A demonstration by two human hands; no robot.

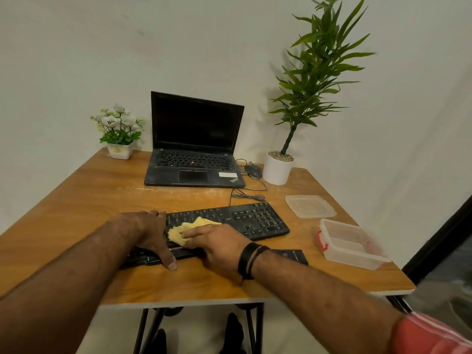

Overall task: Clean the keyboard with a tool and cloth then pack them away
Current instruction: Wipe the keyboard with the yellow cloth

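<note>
A black keyboard [255, 219] lies across the front of the wooden table [89, 200]. A yellow cloth [185, 227] sits on its keys near the middle. My right hand [217, 245] presses flat on the cloth, fingers pointing left. My left hand [150, 231] lies over the keyboard's left end, fingers over the far edge and thumb down at the near edge. A dark flat object [293, 255] shows just behind my right wrist; what it is cannot be told.
An open black laptop [194, 159] stands at the back, with a wired mouse [253, 170] to its right. A clear plastic box [350, 244] with a red clasp and its lid [309, 205] lie at the right. A flower pot [118, 149] and a tall potted plant [277, 169] stand at the back corners.
</note>
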